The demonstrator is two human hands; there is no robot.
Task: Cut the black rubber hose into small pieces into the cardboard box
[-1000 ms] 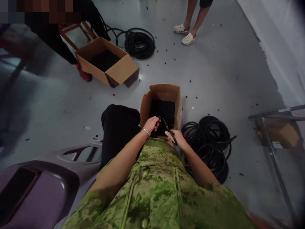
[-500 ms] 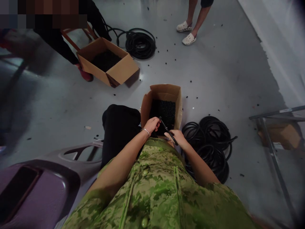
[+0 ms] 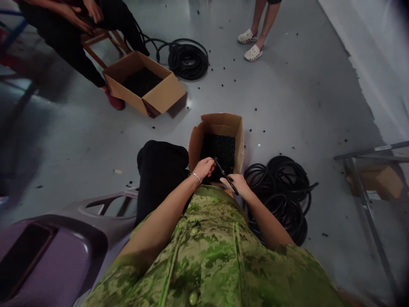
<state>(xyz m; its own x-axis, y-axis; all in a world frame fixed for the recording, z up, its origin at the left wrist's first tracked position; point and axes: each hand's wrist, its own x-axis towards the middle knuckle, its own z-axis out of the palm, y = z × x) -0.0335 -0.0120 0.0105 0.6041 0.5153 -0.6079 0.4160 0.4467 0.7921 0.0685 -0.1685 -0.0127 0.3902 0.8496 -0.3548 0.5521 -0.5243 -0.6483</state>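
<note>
Over the near cardboard box [image 3: 239, 140], my right hand [image 3: 238, 184] is closed around a slim black hand tool [image 3: 226, 175] that looks like cutters. The tool slants up and left from my palm. My left hand [image 3: 205, 167], with a bracelet at the wrist, is closed in a pinch beside the tool's far tip. What its fingers hold is too small and dark to make out. Small black pieces [image 3: 223, 147] lie in the box below both hands.
Black hose coils [image 3: 287, 179] lie to the right of the box. Ahead left are another cardboard box [image 3: 166, 91], a further hose coil [image 3: 188, 59] and a seated person. Someone in white clogs [image 3: 254, 52] stands farther off. A purple seat [image 3: 76, 256] is at left, a metal frame [image 3: 364, 200] at right.
My hands and the black tool have hardly moved. The seated person's hands are now visible at the top left, where the earlier picture was covered by blocks.
</note>
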